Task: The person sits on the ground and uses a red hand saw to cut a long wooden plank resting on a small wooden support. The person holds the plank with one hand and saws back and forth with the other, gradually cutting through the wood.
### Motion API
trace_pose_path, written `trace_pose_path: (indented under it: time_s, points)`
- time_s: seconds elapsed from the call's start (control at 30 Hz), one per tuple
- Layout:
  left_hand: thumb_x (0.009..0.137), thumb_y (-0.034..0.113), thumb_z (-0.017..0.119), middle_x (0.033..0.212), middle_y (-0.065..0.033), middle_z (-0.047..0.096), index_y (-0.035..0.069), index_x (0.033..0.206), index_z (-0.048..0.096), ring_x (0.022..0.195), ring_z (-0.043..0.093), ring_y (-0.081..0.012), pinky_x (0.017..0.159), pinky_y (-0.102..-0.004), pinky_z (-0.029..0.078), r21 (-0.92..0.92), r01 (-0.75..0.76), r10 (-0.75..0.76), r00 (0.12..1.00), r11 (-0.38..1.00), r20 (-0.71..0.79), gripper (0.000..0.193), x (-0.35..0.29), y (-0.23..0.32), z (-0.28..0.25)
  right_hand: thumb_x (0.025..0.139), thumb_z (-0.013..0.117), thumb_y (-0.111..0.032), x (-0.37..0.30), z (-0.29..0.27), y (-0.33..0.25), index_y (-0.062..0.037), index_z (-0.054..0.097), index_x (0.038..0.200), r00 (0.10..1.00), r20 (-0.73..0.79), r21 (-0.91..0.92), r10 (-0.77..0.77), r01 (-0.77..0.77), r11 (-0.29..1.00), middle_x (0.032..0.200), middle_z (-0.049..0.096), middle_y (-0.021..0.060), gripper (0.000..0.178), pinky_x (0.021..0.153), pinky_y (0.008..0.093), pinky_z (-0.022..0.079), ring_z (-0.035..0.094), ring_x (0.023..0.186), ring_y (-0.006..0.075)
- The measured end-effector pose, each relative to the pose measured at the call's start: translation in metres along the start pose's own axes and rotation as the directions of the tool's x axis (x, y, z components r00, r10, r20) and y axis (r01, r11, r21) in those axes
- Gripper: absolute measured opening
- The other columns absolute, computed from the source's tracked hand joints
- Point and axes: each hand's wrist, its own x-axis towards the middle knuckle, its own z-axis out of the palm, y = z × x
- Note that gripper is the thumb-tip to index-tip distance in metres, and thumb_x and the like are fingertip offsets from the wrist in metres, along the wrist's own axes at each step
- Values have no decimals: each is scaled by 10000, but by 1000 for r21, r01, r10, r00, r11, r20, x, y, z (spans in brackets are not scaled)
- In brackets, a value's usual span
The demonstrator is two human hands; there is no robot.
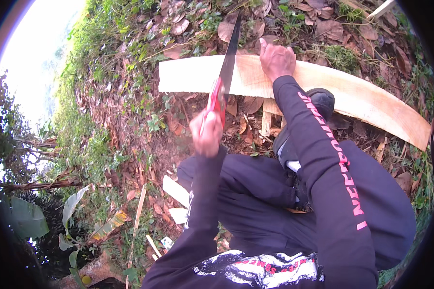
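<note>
A long pale wooden plank (352,91) lies across leaf-strewn ground, propped on a short wooden block. My left hand (206,132) is shut on the red handle of a hand saw (228,60); the dark blade stands across the plank near its left end. My right hand (276,59) presses flat on the plank's top, just right of the blade. Both arms wear dark long sleeves, the right one with pink lettering. My dark shoe (318,101) rests against the plank.
Dry brown leaves and green weeds cover the sloping ground (130,111). Pale wood offcuts (174,190) and a thin stick lie below left. Broad banana-like leaves (72,204) show at the lower left. A white strip (382,8) lies top right.
</note>
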Motion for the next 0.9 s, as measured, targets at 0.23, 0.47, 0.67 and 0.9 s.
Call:
trace_pose_path:
  time_s: [0.23,0.47,0.67,0.9]
  points:
    - [923,171,461,534,0,434,1,822,503,401,374,-56,379,-203,277,-148,16,-7,998,989,57,202,-91,14,-29,990,351,-398,7,2,16,-76,670,624,997,-64,54,-31,35,998,620,639,163,583,715,436,455,631,599,321]
    - [926,105,520,593,-8,458,-21,925,575,457,429,-91,430,-225,341,-130,-14,29,993,991,115,138,32,-3,0,1001,325,-424,8,4,1,-82,652,611,999,-9,34,-36,36,999,596,639,138,614,776,422,455,637,595,292]
    - [915,179,458,508,15,393,-12,767,490,380,324,-59,365,-222,247,-87,-34,30,999,996,-44,244,-90,7,-19,995,345,-415,3,4,14,-89,651,614,999,49,38,3,-4,999,665,664,148,588,793,422,453,666,690,283]
    - [919,154,486,525,18,423,2,795,517,427,353,-28,385,-195,245,-351,66,-78,997,934,-21,199,-54,2,-61,999,309,-431,-7,7,2,-52,675,643,998,-55,47,0,3,999,644,650,179,636,755,417,471,636,613,337]
